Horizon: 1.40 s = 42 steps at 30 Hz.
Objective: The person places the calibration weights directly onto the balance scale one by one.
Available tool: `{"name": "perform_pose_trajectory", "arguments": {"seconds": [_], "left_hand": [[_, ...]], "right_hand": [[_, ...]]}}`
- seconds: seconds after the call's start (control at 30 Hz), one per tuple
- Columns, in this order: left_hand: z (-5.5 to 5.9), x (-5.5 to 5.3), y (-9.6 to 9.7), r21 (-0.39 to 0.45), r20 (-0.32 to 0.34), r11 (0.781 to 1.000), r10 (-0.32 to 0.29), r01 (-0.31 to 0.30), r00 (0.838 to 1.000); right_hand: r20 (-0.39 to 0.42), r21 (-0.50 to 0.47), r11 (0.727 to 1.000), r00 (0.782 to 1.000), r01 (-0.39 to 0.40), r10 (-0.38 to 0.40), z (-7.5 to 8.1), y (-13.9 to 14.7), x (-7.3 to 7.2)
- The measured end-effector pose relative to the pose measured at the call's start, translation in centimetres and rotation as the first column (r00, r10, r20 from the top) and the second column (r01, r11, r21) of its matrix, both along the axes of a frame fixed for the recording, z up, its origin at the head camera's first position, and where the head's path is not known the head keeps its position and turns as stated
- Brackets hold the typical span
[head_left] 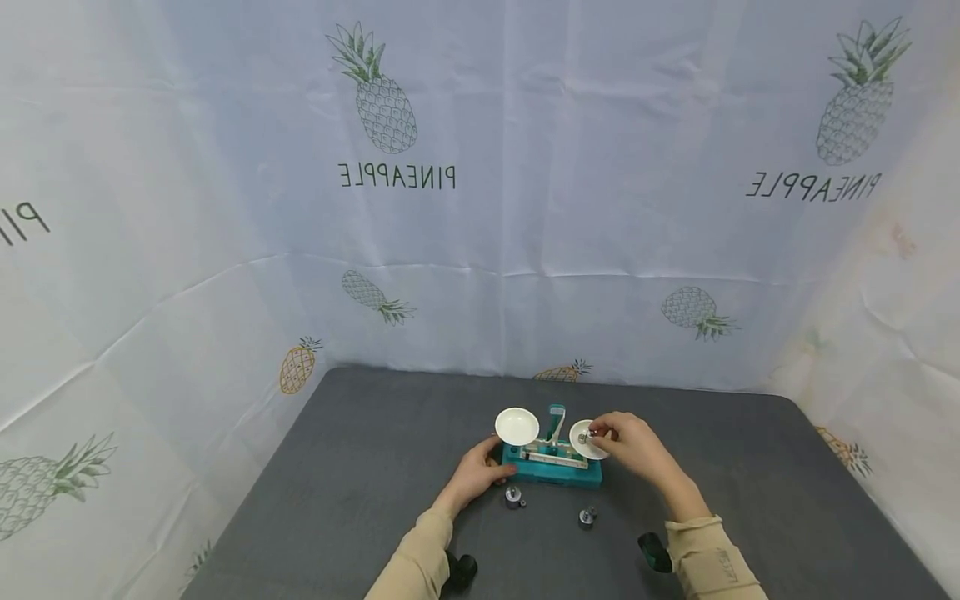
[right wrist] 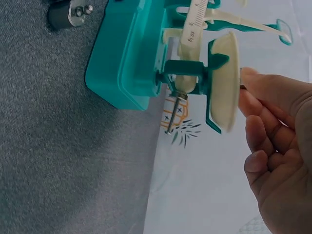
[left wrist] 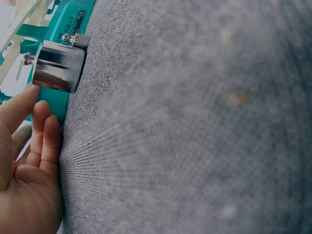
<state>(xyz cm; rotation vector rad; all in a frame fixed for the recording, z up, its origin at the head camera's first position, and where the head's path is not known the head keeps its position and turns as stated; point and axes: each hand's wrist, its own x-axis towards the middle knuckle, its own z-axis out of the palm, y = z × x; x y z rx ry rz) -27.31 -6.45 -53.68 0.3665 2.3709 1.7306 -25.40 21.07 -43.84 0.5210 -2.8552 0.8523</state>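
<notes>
A teal balance scale (head_left: 551, 473) with two white pans stands on the dark table. My left hand (head_left: 474, 473) grips the left end of its base, below the left pan (head_left: 517, 427), which holds nothing. At the right pan (head_left: 579, 451), the thumb and forefinger of my right hand (head_left: 636, 447) pinch a small metal weight, mostly hidden by the fingertips. Shiny metal also shows in that pan beside the fingers. In the right wrist view the right pan (right wrist: 225, 83) stands edge-on, with the thumb and forefinger at its upper face.
In front of the scale stands a large cylindrical weight (head_left: 513, 497) with a small weight (head_left: 522, 503) beside it. Farther right is another cylindrical weight (head_left: 586, 520), a smaller one touching or near it. A pineapple-print curtain (head_left: 480, 217) hangs behind the table (head_left: 360, 467).
</notes>
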Motion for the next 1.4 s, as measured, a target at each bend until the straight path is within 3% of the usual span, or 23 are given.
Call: {"name": "perform_pose_trajectory", "arguments": {"seconds": [0.17, 0.37, 0.43, 0.67, 0.8, 0.87, 1.03, 1.1, 1.4], "left_hand": [[0.4, 0.4, 0.1, -0.011, -0.004, 1.000, 0.010, -0.010, 1.000], [2.6, 1.5, 0.1, 0.000, -0.005, 1.000, 0.002, -0.002, 1.000], [2.9, 1.6, 0.1, 0.003, -0.008, 1.000, -0.003, 0.003, 1.000], [0.7, 0.4, 0.2, -0.015, -0.010, 1.000, 0.017, -0.018, 1.000], [0.1, 0.1, 0.1, 0.002, -0.004, 1.000, 0.011, -0.011, 1.000], [0.7, 0.4, 0.1, 0.005, -0.003, 1.000, 0.009, -0.009, 1.000], [3.2, 1.7, 0.1, 0.009, 0.002, 1.000, 0.006, -0.006, 1.000], [3.5, 1.9, 0.1, 0.014, -0.001, 1.000, 0.002, -0.002, 1.000], [0.4, 0.3, 0.2, 0.003, -0.006, 1.000, 0.018, -0.018, 1.000]], "right_hand": [[-0.001, 0.006, 1.000, 1.000, 0.024, -0.024, -0.4, -0.3, -0.3], [-0.006, 0.013, 0.999, 0.999, 0.049, -0.049, -0.5, -0.3, -0.7], [-0.003, 0.014, 0.998, 0.998, 0.058, -0.058, -0.6, -0.3, -0.7], [0.009, 0.018, 0.999, 0.999, 0.042, -0.042, -0.7, -0.4, -0.9], [0.010, 0.019, 0.999, 0.999, 0.040, -0.040, -0.7, -0.3, -1.0], [0.010, 0.022, 0.999, 0.999, 0.039, -0.039, -0.8, -0.3, -1.1], [-0.001, 0.026, 0.999, 0.999, 0.039, -0.039, -0.9, -0.2, -1.1], [-0.007, 0.025, 0.999, 0.999, 0.037, -0.037, -0.9, -0.2, -1.1], [-0.027, 0.011, 0.998, 0.998, 0.060, -0.060, -0.8, 0.1, -0.6]]}}
